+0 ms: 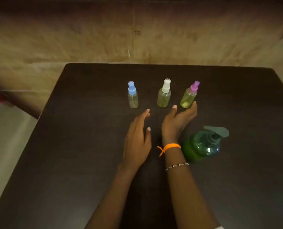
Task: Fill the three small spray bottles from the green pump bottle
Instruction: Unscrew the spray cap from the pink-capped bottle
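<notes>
Head view shows the three small spray bottles standing in a row across the dark table (71, 146), blue-capped bottle (132, 95), white-capped bottle (164, 93) and purple-capped bottle (189, 95), all capped and tinted yellowish, with the green pump bottle (202, 146) nearer the person on the right, an arrangement that probably keeps the source within reach. The left hand (138, 138) is flat and relaxed, holding nothing. The right hand (178, 120) is spread open, fingertips (194, 104) at the purple-capped bottle's base; contact cannot be confirmed.

Dim, warm light, dark corners. Soft overall, slight blur. Wide-angle bend at edges. Faint sheen on the table (71, 162); glare spots on the pump bottle (202, 146).
</notes>
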The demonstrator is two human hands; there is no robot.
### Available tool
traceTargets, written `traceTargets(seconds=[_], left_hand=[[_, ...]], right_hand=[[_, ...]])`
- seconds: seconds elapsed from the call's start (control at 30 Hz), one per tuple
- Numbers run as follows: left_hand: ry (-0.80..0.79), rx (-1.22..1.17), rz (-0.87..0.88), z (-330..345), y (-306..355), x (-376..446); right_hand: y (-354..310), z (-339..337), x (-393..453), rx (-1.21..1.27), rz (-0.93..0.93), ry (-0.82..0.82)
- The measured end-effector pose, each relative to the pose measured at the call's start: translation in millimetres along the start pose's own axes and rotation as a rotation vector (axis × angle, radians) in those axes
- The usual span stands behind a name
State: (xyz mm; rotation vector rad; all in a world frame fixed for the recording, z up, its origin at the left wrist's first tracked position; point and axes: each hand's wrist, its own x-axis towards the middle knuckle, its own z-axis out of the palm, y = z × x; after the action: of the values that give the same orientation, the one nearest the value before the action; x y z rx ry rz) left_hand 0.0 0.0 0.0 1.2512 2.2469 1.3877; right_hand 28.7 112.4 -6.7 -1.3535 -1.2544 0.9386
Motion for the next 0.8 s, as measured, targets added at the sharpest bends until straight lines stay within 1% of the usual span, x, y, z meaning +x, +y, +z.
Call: traceTargets(seconds=[0.07, 0.2, 0.33, 0.47, 0.53, 0.63, 0.73, 0.8], left_hand=[[0.038, -0.028, 0.015, 4, -3, 4], [0.113, -0.112, 0.039, 14, -16, 10], [0.175, -0.175, 0.062, 18, -29, 13], [0.215, -0.213, 0.095, 19, -30, 19], [0.233, -0.225, 0.117, 16, -27, 18], [0.256, -0.281, 0.107, 7, -24, 16], [0.171, -0.347, 0.083, 1, -19, -1], [0.133, -0.384, 0.105, 3, -15, -19]], right_hand=[[2, 6, 11, 0.003, -0.014, 0.059], [6, 22, 35, 0.029, 0.054, 0.149], [13, 23, 52, 0.024, 0.076, 0.171], [13, 21, 40, 0.023, 0.065, 0.172], [10, 19, 22, 0.056, 0.056, 0.119], [5, 10, -16, 0.127, -0.006, 0.01], [4, -13, -57, 0.214, -0.081, -0.158], [8, -34, -79, 0.303, -0.088, -0.288]])
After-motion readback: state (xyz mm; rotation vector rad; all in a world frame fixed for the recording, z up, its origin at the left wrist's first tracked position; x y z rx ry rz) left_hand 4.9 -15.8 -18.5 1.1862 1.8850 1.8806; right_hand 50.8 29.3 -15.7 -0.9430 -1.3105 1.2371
